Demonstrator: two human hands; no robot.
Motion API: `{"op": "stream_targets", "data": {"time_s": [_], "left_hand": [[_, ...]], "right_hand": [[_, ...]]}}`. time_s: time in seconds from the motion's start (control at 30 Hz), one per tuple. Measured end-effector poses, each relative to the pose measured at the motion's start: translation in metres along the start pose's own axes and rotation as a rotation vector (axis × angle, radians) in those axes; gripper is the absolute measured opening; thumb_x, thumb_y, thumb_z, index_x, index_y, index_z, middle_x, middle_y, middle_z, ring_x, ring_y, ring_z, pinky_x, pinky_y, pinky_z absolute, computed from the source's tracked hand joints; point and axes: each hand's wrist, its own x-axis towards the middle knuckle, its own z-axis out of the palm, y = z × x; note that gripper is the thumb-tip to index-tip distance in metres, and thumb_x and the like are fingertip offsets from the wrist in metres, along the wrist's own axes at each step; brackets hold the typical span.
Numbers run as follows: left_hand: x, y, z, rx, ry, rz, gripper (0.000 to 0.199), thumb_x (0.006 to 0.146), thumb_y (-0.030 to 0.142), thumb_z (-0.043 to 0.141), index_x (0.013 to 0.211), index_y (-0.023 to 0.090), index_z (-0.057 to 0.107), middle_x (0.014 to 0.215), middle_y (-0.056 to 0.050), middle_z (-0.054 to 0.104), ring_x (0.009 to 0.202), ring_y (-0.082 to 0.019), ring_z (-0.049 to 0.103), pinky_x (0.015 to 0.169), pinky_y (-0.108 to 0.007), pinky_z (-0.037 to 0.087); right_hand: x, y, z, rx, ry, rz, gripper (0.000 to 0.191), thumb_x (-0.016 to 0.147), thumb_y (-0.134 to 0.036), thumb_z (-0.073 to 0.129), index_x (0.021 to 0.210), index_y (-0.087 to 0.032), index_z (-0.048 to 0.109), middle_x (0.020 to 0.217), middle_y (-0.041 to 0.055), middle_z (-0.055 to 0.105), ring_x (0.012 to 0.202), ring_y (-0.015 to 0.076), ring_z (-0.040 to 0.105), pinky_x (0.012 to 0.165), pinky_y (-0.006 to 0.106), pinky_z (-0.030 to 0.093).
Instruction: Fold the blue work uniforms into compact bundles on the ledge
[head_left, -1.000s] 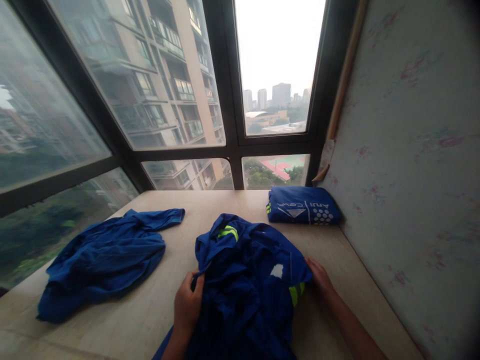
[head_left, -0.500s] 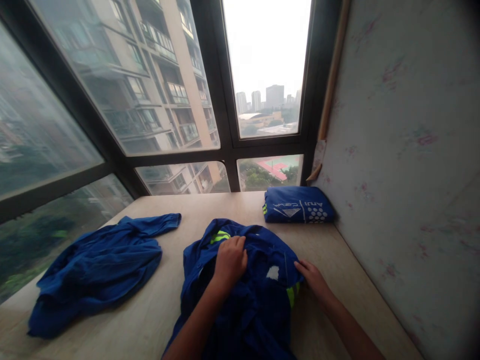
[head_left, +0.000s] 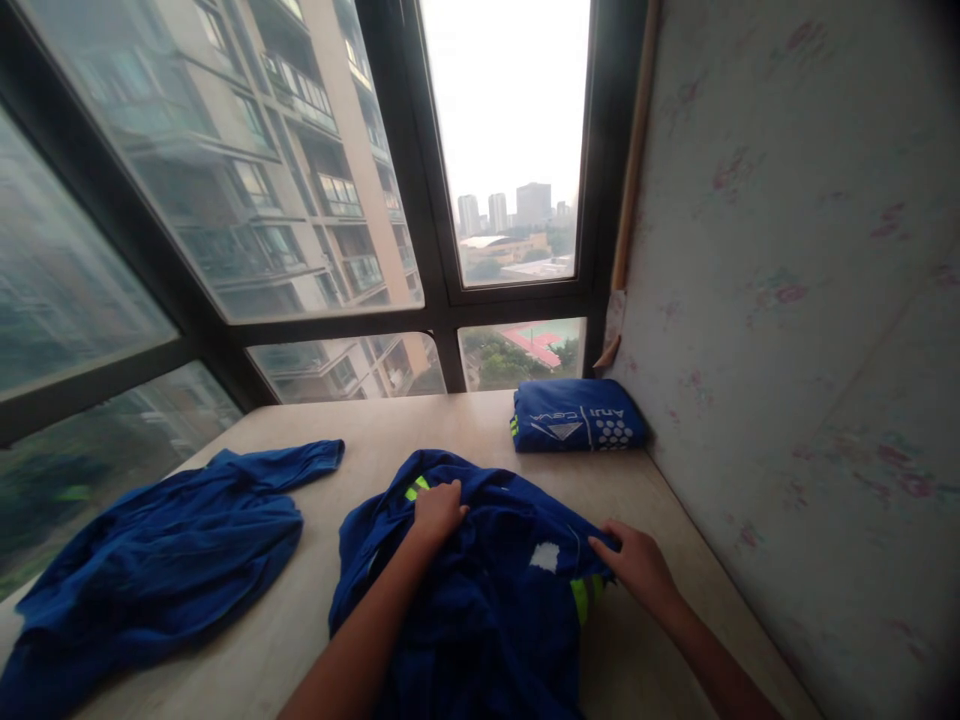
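Note:
A crumpled blue work jacket [head_left: 487, 590] with yellow-green reflective strips and a pale patch lies in front of me. My left hand [head_left: 439, 512] is closed on its upper left part, beside one reflective strip. At the jacket's right edge, my right hand [head_left: 634, 560] pinches the cloth between thumb and fingers, just above the other strip. The jacket's lower end runs out of view at the bottom, and my left forearm covers part of its left side.
Another blue garment [head_left: 172, 560] lies spread on the pale ledge [head_left: 300, 620] to the left. A folded blue garment [head_left: 577, 415] with white printing sits at the back right, near the flowered wall [head_left: 787, 350]. Dark-framed windows [head_left: 442, 340] rise behind the ledge.
The view has turned a little to the right. My right hand has pulled the jacket's right edge outward, and my left hand has moved slightly left with its hold on the cloth.

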Motion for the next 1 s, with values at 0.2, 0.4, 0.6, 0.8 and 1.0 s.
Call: {"op": "stream_targets", "data": {"time_s": [0.2,0.4,0.6,0.8,1.0], "left_hand": [[-0.020,-0.036,-0.029,-0.087,0.021,0.045,0.022,0.088,0.032,0.054,0.102,0.025,0.069,0.099,-0.006,0.075,0.090,-0.021,0.070,0.074,-0.028,0.047],[-0.051,-0.074,-0.047,-0.058,0.109,-0.073,0.023,0.088,0.026,0.047,0.096,0.023,0.069,0.098,-0.009,0.073,0.093,-0.025,0.067,0.077,-0.032,0.045],[-0.074,-0.038,-0.023,-0.013,0.145,0.045,0.033,0.082,0.009,0.048,0.105,0.022,0.068,0.111,-0.011,0.068,0.111,-0.027,0.059,0.095,-0.041,0.041],[-0.039,0.026,-0.016,-0.115,0.100,0.118,0.024,0.094,0.025,0.043,0.104,0.020,0.064,0.104,-0.011,0.067,0.100,-0.025,0.064,0.086,-0.036,0.047],[0.013,0.063,0.015,-0.169,0.046,-0.020,0.026,0.090,0.027,0.051,0.113,0.016,0.059,0.118,-0.017,0.061,0.107,-0.030,0.063,0.085,-0.039,0.050]], "right_hand": [[0.011,0.005,-0.028,-0.051,0.120,-0.011,0.021,0.075,-0.044,0.060,0.077,-0.027,0.072,0.086,0.0056,0.075,0.082,0.0278,0.066,0.074,0.034,0.044],[0.022,0.021,-0.046,-0.056,0.163,-0.029,0.025,0.076,-0.043,0.058,0.084,-0.024,0.072,0.096,0.0087,0.074,0.092,0.0279,0.065,0.084,0.036,0.045],[0.016,0.029,-0.034,0.051,0.043,0.004,0.029,0.074,-0.047,0.063,0.087,-0.025,0.075,0.092,0.0066,0.076,0.088,0.0292,0.067,0.079,0.036,0.046],[0.015,0.017,-0.030,0.046,0.042,0.010,0.027,0.075,-0.048,0.059,0.076,-0.025,0.074,0.078,0.0048,0.075,0.077,0.0272,0.067,0.073,0.034,0.044],[0.008,0.002,-0.032,0.089,0.029,-0.048,0.022,0.073,-0.044,0.062,0.077,-0.026,0.073,0.080,0.0045,0.075,0.078,0.0271,0.067,0.072,0.034,0.046]]}}
